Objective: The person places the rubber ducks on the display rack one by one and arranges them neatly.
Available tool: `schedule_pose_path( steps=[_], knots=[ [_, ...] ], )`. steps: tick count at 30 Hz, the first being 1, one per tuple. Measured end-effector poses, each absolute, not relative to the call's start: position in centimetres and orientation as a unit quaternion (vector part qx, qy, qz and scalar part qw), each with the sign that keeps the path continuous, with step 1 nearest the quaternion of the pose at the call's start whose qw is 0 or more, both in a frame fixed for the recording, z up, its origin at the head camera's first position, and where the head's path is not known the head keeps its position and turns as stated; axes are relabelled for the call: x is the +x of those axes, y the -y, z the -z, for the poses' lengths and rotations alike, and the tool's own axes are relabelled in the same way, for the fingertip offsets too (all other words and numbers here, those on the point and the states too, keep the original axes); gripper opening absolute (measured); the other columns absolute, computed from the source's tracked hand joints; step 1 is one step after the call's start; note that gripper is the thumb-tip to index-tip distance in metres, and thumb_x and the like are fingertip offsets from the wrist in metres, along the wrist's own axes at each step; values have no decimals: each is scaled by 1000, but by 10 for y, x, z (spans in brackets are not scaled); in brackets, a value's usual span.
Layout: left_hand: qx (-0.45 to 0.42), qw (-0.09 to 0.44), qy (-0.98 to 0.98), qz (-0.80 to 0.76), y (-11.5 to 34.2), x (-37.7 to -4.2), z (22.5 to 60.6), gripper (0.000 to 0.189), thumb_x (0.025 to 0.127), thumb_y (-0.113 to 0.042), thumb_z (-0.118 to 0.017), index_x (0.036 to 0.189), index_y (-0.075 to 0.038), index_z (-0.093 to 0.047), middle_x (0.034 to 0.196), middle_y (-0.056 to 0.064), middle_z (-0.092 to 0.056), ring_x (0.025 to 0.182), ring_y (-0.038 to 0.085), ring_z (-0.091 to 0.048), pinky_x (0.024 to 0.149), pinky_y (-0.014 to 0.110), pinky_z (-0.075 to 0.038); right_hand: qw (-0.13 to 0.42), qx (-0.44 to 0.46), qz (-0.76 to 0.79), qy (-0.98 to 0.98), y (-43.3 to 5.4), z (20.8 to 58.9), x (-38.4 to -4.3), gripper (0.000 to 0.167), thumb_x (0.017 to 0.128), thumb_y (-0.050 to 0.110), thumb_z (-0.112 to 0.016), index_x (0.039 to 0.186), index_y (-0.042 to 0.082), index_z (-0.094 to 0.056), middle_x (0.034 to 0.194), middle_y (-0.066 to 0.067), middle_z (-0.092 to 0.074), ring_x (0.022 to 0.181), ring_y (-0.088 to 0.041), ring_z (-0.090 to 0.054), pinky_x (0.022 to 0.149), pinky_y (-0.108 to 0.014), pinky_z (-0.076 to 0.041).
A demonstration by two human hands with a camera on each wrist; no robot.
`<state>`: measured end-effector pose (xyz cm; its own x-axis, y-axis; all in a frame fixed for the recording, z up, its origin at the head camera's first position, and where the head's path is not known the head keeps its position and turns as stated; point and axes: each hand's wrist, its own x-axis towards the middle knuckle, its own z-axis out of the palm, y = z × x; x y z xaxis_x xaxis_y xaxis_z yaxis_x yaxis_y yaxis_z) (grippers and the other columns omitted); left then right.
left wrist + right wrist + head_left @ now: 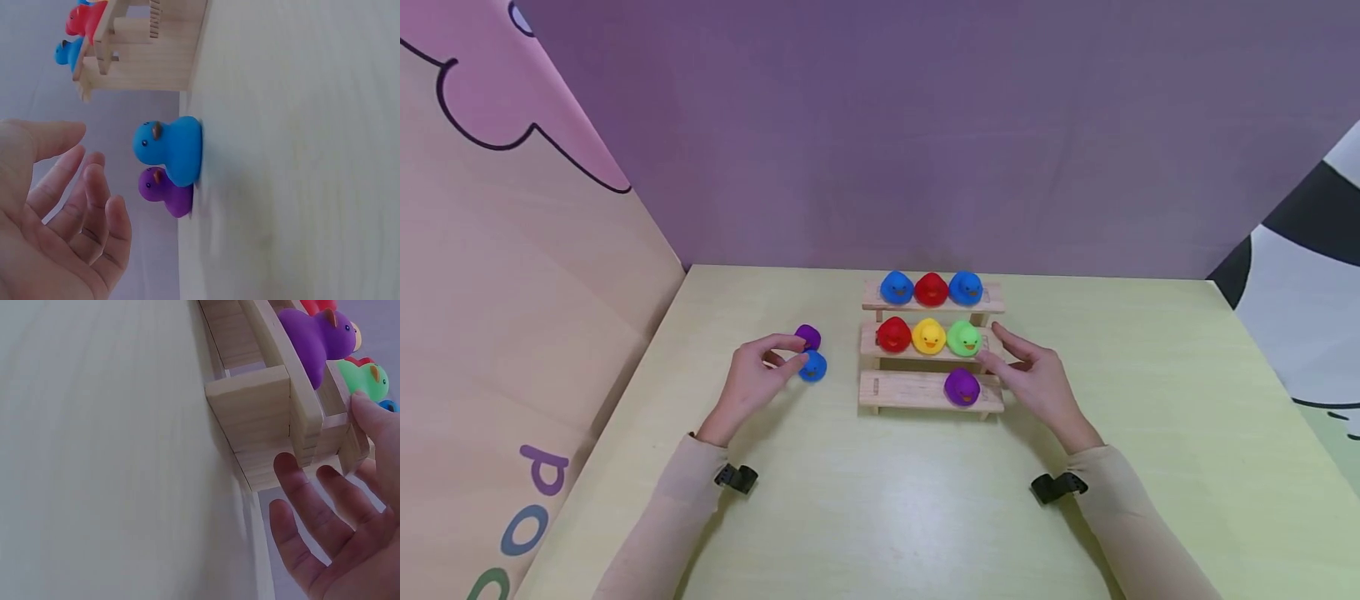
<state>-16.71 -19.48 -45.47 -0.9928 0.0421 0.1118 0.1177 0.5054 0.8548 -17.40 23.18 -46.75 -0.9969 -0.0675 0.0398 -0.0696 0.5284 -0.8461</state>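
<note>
My left hand [762, 371] hovers beside a blue rubber duck [812, 367] on the table, thumb and fingers parted. The left wrist view shows a gap between the fingertips and that duck. Just behind it sits a purple duck [167, 191]. A three-tier wooden stand [898, 390] is at the table's middle. With thumb and index finger, my right hand [1036, 379] holds the right end of its middle tier, beside a green duck [964, 338]; the other fingers [312, 515] hang loosely by the stand's side. Another purple duck [962, 387] sits on the lowest tier's right part.
On the top tier, a red duck [932, 290] stands between two blue ducks. The middle tier also bears a red duck [894, 334] and a yellow duck [929, 336]. A purple wall [880, 142] rises along the table's back edge, a printed panel [527, 267] at left.
</note>
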Motion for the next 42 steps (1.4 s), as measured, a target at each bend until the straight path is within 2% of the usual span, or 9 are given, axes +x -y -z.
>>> schedule_pose_path(
  steps=[6,12,18,21,27,30,36,39,42],
  knots=[
    [-33,17,874,485,198,-169,461,28,98,-25,-78,123,-13,-79,124,9,-78,93,25,-66,65,30,-54,-4,46,-475,879,-230,465,-172,71,101,53,-69,161,20,-49,163,-19,-50,117,-42,-71,76,-17,-58],
    [-21,-9,884,466,200,-173,467,32,97,-31,-78,126,-16,-78,128,7,-76,95,25,-67,67,32,-55,10,29,-467,884,-228,462,-170,69,101,56,-67,159,21,-53,153,-20,-60,99,-35,-77,54,-26,-49],
    [-21,-14,889,458,201,-174,468,33,97,-28,-79,127,-14,-77,129,10,-76,95,26,-69,67,31,-55,32,28,-474,880,-225,460,-170,65,103,52,-68,156,17,-57,159,-14,-56,105,-37,-78,60,-24,-55],
    [-22,-18,890,456,201,-174,468,32,97,-26,-79,127,-13,-77,130,10,-76,95,27,-69,67,31,-55,35,31,-475,879,-225,460,-170,63,102,51,-69,155,17,-58,159,-14,-57,98,-30,-79,60,-24,-55],
    [-31,-28,893,448,200,-175,469,33,97,-26,-80,127,-13,-77,131,10,-75,99,26,-69,70,31,-55,16,28,-486,873,-229,460,-171,65,101,54,-69,155,21,-57,135,-20,-73,82,-5,-76,50,-27,-44],
    [-33,-29,895,443,199,-175,469,35,96,-26,-81,127,-12,-76,130,10,-76,99,27,-70,71,30,-55,3,31,-488,872,-231,460,-172,66,101,54,-69,157,23,-56,130,-21,-75,82,-6,-76,51,-27,-43],
    [-39,-40,904,424,196,-176,470,37,95,-29,-81,129,-13,-76,125,11,-77,96,25,-68,70,30,-52,-9,42,-483,875,-236,464,-173,65,101,53,-69,158,26,-54,147,-20,-65,96,-23,-80,59,-26,-50],
    [-37,-43,906,419,194,-176,469,38,96,-29,-81,129,-12,-76,122,10,-77,96,25,-68,69,29,-52,-11,45,-486,873,-238,465,-173,65,101,52,-70,158,26,-53,153,-19,-61,95,-19,-80,58,-26,-49],
    [-35,-45,907,417,193,-176,468,38,96,-28,-81,130,-12,-76,120,10,-78,96,25,-68,69,29,-52,-10,50,-492,869,-238,464,-173,65,101,51,-70,158,24,-53,156,-19,-58,89,-6,-78,56,-26,-47]
  ],
)
